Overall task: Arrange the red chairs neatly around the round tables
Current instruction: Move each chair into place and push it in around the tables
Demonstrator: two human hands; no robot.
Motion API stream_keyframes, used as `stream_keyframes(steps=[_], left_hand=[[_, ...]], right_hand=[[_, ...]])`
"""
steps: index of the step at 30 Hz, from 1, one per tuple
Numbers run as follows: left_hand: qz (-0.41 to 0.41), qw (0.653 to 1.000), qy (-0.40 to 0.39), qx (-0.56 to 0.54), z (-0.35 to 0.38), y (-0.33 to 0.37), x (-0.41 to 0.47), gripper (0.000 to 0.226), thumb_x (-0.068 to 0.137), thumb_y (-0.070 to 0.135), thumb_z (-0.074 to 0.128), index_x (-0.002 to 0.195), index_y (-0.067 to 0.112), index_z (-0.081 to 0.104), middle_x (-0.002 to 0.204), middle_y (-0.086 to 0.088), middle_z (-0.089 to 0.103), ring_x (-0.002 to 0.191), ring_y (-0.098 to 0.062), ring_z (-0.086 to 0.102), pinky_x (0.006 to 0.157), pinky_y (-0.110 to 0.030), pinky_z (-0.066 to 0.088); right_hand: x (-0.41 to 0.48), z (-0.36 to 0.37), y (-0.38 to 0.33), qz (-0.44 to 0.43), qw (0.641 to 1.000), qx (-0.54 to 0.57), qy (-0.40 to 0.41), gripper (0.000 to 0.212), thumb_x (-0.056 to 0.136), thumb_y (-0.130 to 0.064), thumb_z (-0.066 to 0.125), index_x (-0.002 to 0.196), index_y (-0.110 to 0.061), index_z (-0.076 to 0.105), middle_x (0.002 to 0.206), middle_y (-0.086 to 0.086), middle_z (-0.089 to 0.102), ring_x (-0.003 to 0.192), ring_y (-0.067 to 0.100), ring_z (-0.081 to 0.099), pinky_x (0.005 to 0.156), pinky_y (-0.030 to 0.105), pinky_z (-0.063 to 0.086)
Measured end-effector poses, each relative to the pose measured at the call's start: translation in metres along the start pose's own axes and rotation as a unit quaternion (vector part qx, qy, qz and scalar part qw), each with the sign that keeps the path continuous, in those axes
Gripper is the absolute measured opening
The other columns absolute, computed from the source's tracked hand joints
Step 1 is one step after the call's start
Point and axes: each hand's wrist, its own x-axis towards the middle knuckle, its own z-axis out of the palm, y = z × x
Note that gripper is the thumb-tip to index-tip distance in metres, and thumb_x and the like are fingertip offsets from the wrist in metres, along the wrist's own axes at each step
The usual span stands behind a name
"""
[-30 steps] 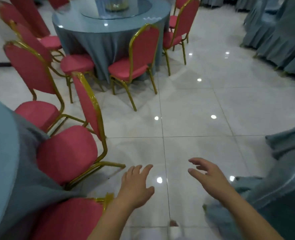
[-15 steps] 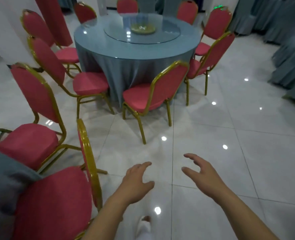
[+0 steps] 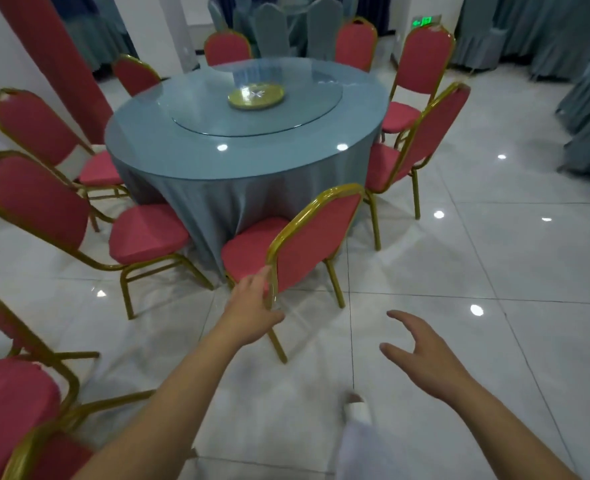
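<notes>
BANQUET HALL: A person's left hand (image 3: 252,306) reached for the nearest red chair (image 3: 316,237) at the near edge of the round worktop (image 3: 245,161). Its fingers (image 3: 263,274) lay straight against the left side of the gilt back frame (image 3: 273,258), touching it but not visibly wrapped round it. The right hand (image 3: 421,351) hung released over the white tiled floor (image 3: 477,265), fingers spread and loosely bent, grasping nothing. It was well apart from the chair and seemingly poised to take the other side of the back.

The chair stood on the floor with its seat pushed up to the blue-grey tablecloth (image 3: 210,206). Its back ran at a slant to the worktop's edge, which was probably the reason for the reach, since a turn would square it with the rim.

At the left edge, a left chair (image 3: 37,199) and a rear-left chair (image 3: 30,126) faced the worktop, seats close to the cloth. A right chair (image 3: 428,129) stood near the right edge with another just behind it. Further red backs showed beyond the far edge.

A glass turntable (image 3: 217,116) carrying a gold dish (image 3: 256,95) sat at the worktop's centre. A chair from a neighbouring setting (image 3: 13,410) crowded the lower left. The job looked partly done, with spacing round the rim uneven.
</notes>
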Motion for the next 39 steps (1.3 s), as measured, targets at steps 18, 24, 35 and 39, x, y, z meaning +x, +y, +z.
stream_keyframes(steps=[18,24,35,39], left_hand=[[-0.17,0.978,-0.011,0.12,0.019,0.025,0.242,0.012,0.089,0.025,0.061,0.085,0.029,0.051,0.077,0.008,0.051,0.068,-0.009,0.051,0.06,-0.029,0.042],[-0.142,0.982,0.005,0.125,0.022,0.019,0.233,0.018,0.093,0.02,0.06,0.107,0.024,0.049,0.094,0.005,0.048,0.087,-0.018,0.053,0.07,-0.033,0.047],[0.008,0.992,-0.052,0.11,-0.006,-0.052,0.129,0.02,0.094,0.033,0.062,0.096,0.043,0.044,0.098,0.014,0.053,0.086,-0.006,0.056,0.08,-0.029,0.053],[0.045,0.989,-0.081,0.118,-0.017,-0.083,0.102,0.019,0.091,0.031,0.063,0.094,0.04,0.047,0.097,0.016,0.051,0.084,-0.004,0.055,0.079,-0.028,0.053]], right_hand=[[0.491,-0.078,-0.064,-0.078,0.949,-0.278,-0.129,0.018,0.084,-0.026,0.068,0.1,-0.031,0.061,0.111,0.005,0.06,0.098,0.029,0.059,0.078,0.04,0.05],[0.476,-0.061,-0.048,-0.077,0.965,-0.251,-0.026,0.018,0.085,-0.018,0.065,0.076,-0.028,0.054,0.085,-0.002,0.054,0.077,0.02,0.056,0.071,0.043,0.054],[0.288,-0.027,-0.002,0.002,0.983,-0.175,-0.061,0.022,0.079,-0.021,0.074,0.097,-0.033,0.071,0.09,-0.004,0.056,0.101,0.031,0.056,0.084,0.043,0.051],[0.215,0.004,0.002,0.018,0.989,-0.136,-0.046,0.029,0.078,-0.015,0.074,0.104,-0.028,0.074,0.093,-0.001,0.062,0.1,0.029,0.058,0.085,0.042,0.052]])
